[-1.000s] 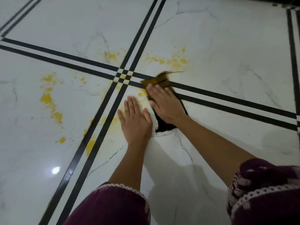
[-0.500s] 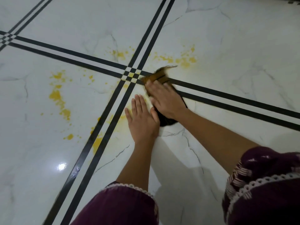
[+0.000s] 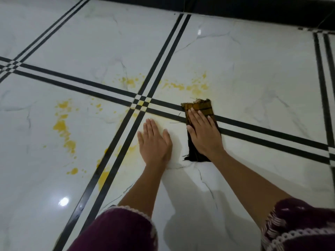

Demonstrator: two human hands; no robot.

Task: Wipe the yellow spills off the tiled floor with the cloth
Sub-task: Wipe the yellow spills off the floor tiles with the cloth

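A folded dark cloth (image 3: pixel 198 108) with a yellow-stained checked front end lies across the black tile lines. My right hand (image 3: pixel 204 132) presses flat on it, fingers together. My left hand (image 3: pixel 155 141) rests palm down on the bare white tile just left of the cloth, holding nothing. Yellow spills (image 3: pixel 196 86) lie just beyond the cloth. More yellow spills (image 3: pixel 62 125) spread over the tile to the left, and others (image 3: pixel 104 175) lie along the diagonal black lines near my left arm.
The white marble-look floor (image 3: pixel 253 78) carries double black lines that cross at a small checker (image 3: pixel 141 103). A dark skirting or wall base (image 3: pixel 253 9) runs along the far edge. My maroon sleeves fill the bottom of the view.
My right hand has slid the cloth to the right along the black lines, away from the crossing. The gap to my left hand has widened. The camera has tilted up.
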